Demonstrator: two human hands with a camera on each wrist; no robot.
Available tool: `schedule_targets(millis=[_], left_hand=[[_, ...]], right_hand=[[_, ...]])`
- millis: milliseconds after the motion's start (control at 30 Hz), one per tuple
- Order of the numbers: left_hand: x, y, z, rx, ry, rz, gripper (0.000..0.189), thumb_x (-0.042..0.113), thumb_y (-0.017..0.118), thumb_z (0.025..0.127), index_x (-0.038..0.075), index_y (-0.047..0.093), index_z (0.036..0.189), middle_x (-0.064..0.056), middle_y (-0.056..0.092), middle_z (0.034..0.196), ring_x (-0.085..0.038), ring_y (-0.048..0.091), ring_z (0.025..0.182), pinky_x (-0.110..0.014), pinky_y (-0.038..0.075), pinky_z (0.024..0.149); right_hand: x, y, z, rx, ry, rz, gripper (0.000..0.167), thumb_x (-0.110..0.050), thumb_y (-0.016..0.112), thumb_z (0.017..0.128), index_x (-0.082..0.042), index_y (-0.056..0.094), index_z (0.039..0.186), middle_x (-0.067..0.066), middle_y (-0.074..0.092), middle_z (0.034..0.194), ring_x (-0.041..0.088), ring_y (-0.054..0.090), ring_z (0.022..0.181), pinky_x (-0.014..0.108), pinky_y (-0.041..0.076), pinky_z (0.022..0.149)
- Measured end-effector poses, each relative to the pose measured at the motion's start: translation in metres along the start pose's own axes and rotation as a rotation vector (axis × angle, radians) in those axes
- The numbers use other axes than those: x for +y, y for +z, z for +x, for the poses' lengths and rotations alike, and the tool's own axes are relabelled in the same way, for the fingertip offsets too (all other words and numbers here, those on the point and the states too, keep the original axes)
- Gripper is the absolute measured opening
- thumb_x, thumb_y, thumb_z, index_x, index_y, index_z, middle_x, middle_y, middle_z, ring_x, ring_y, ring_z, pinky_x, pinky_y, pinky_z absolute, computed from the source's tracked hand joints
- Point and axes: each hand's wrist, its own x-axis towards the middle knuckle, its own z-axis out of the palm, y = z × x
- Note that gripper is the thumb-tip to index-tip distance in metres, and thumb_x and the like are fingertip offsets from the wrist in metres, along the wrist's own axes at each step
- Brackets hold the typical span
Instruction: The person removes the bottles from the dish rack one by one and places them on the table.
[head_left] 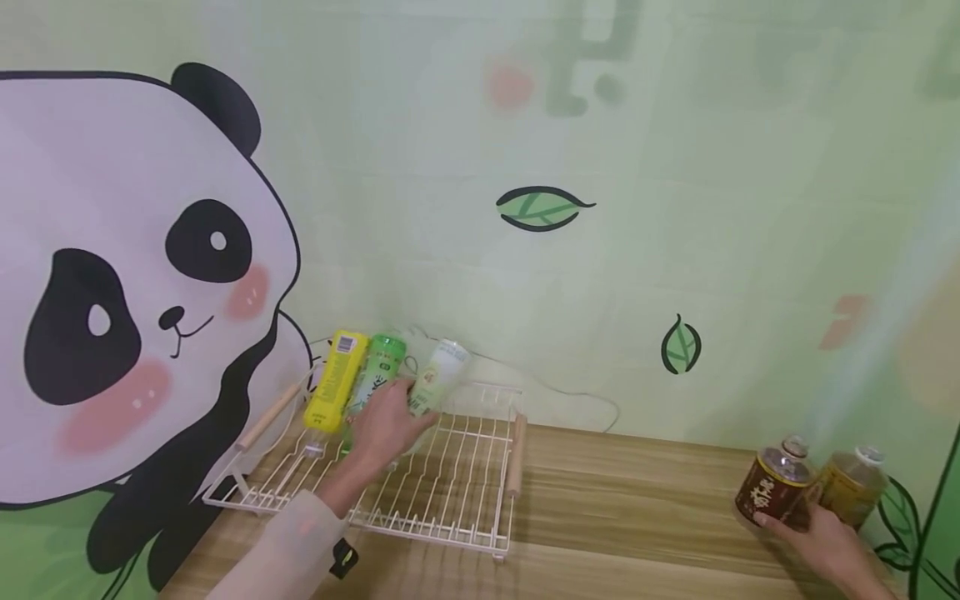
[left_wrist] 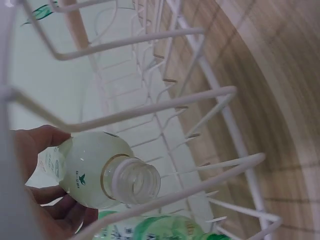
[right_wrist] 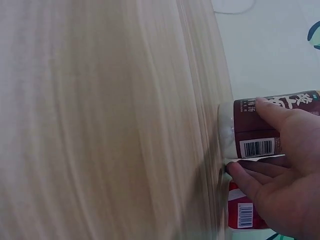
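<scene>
My left hand [head_left: 386, 421] grips a pale green-and-white bottle [head_left: 442, 371], tilted with its base up, over the white wire dish rack [head_left: 420, 529]. In the left wrist view its bare, capless mouth points at the rack wires, with thumb and fingers [left_wrist: 50, 192] on either side. Just left of it in the rack lean a green bottle [head_left: 386, 354] and a yellow bottle [head_left: 337, 375], both bottom up. At the right, my right hand [head_left: 828, 542] holds a dark red bottle [right_wrist: 255, 127] standing upright, thumb on its label, fingers between it and a second, amber-looking bottle [head_left: 855, 483].
Wooden handles [head_left: 517, 454] flank the rack. A small black object [head_left: 343, 558] lies by its front edge. The wood-grain table [head_left: 622, 492] runs between rack and right-hand bottles. Behind hangs a green cloth [head_left: 420, 167] printed with a panda; a thin cord [head_left: 555, 387] lies along it.
</scene>
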Motion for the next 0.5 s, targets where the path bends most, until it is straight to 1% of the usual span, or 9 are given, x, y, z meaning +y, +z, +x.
schedule_targets(millis=[133,267,400,500], left_hand=[[0.007,-0.006,-0.002,-0.004,0.033,-0.032,0.071,0.034,0.086,0.087,0.001,0.059,0.144,-0.01,0.066,0.117,-0.022,0.062,0.09,-0.033,0.055,0.069],[0.015,-0.012,-0.005,-0.012,0.069,-0.061,0.071,0.032,0.088,0.086,0.001,0.059,0.144,-0.011,0.066,0.123,-0.022,0.062,0.093,-0.033,0.056,0.072],[0.021,-0.017,-0.009,-0.013,0.108,-0.057,0.071,0.033,0.089,0.085,0.005,0.06,0.144,-0.01,0.064,0.128,-0.022,0.062,0.096,-0.034,0.055,0.074],[0.028,-0.02,-0.014,-0.014,0.154,-0.032,0.07,0.032,0.09,0.084,0.006,0.061,0.143,-0.01,0.064,0.13,-0.021,0.062,0.097,-0.033,0.056,0.075]], right_hand=[[0.0,0.0,-0.004,-0.042,0.003,0.042,0.098,-0.06,0.061,0.103,0.026,0.036,0.143,0.047,0.057,0.13,0.058,0.064,0.114,0.066,0.055,0.088],[-0.004,-0.006,-0.014,-0.086,0.029,0.025,0.099,-0.062,0.06,0.103,0.027,0.038,0.141,0.046,0.058,0.13,0.058,0.064,0.113,0.065,0.055,0.086],[-0.017,-0.015,-0.026,-0.117,0.062,-0.01,0.101,-0.064,0.059,0.102,0.029,0.041,0.136,0.044,0.061,0.125,0.056,0.065,0.109,0.063,0.056,0.083],[-0.032,-0.022,-0.036,-0.11,0.056,-0.019,0.102,-0.065,0.059,0.101,0.029,0.042,0.135,0.041,0.064,0.121,0.052,0.067,0.107,0.061,0.057,0.083]])
